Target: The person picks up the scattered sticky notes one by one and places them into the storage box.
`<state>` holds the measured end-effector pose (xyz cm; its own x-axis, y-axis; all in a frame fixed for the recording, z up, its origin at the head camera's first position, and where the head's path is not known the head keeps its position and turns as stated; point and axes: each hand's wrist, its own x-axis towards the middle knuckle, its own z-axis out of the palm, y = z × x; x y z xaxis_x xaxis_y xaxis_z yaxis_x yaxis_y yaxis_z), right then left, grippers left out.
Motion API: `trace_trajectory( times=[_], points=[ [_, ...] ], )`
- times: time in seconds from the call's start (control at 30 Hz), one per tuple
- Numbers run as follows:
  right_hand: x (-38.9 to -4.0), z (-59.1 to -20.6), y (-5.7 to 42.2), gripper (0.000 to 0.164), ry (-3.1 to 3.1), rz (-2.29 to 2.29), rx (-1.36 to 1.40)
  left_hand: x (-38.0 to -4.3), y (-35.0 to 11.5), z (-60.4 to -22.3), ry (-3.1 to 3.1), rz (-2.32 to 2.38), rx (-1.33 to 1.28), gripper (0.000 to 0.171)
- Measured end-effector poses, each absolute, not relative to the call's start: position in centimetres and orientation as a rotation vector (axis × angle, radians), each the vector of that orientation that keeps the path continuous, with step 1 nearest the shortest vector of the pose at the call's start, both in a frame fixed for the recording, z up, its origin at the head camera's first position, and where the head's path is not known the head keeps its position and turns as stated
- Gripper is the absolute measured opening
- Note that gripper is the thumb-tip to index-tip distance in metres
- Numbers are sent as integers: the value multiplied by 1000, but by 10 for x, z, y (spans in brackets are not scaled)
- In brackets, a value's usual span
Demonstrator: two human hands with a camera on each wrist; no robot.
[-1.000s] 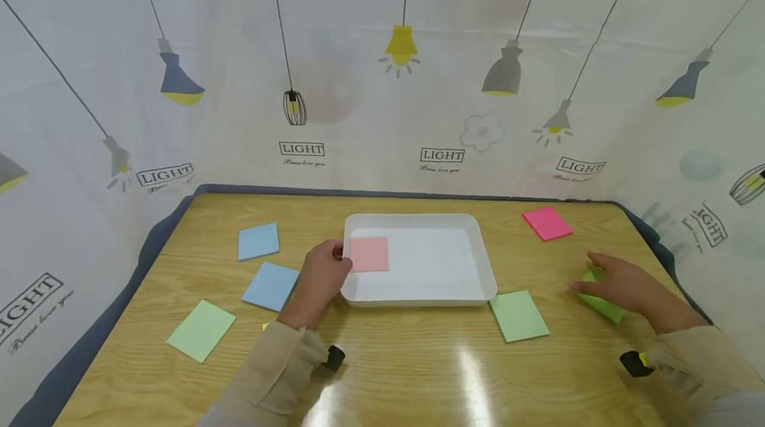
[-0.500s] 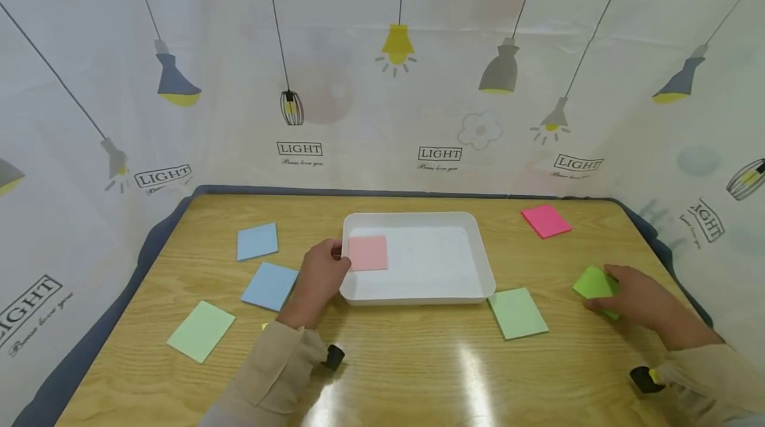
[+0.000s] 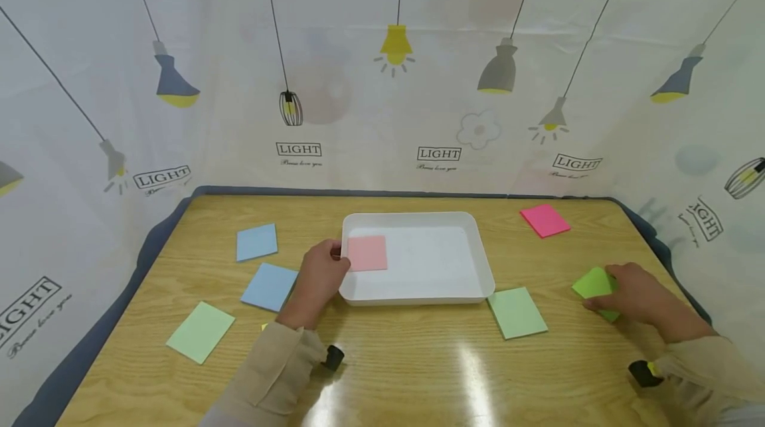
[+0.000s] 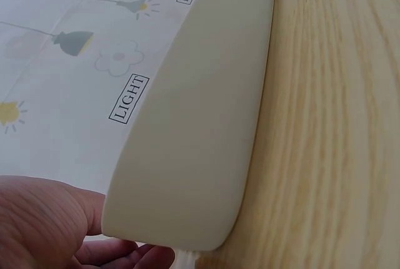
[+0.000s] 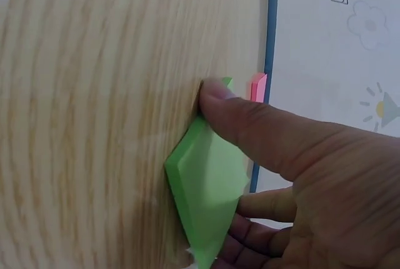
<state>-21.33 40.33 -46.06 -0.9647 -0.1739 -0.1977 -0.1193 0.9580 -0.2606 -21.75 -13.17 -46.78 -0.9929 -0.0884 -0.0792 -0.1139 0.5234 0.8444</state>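
At the left end of the white tray (image 3: 439,257), my left hand (image 3: 317,283) grips the rim, with the thumb at the edge and fingers outside the wall. A pale pink sticky note pad (image 3: 367,253) lies flat inside the tray at that end. Over on the right, my right hand (image 3: 642,294) holds a bright green sticky note pad (image 3: 594,283) between thumb and fingers. The right wrist view shows the thumb on one edge of the green pad (image 5: 209,181) and fingers at the opposite side. Whether the pad touches the table is unclear.
Two blue pads (image 3: 257,242) and a light green pad (image 3: 201,333) lie left of the tray. Yellow (image 3: 265,327) peeks out beside the left sleeve. Another light green pad (image 3: 517,313) sits by the tray's front right corner; a hot pink pad (image 3: 545,220) lies at back right.
Over the first half second, the right hand closed around the bright green pad and turned it slightly. Since then it has barely moved. The left hand has stayed on the tray rim.
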Motion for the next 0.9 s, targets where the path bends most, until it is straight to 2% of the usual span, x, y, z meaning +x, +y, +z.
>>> trace_trajectory(
  times=[0.23, 0.33, 0.63, 0.9],
  points=[
    [-213, -463, 411, 107, 2879, -382, -125, -219, -131, -469, 2714, 1496, -187, 33],
    [-213, -462, 414, 104, 2871, -399, -119, -219, -131, -469, 2718, 1494, -181, 33],
    [-219, -458, 422, 67, 2864, -483, -152, -219, -132, -469, 2725, 1488, -185, 33],
    [-222, -453, 422, 53, 2864, -585, -111, -219, -133, -471, 2725, 1495, -194, 34]
  ],
)
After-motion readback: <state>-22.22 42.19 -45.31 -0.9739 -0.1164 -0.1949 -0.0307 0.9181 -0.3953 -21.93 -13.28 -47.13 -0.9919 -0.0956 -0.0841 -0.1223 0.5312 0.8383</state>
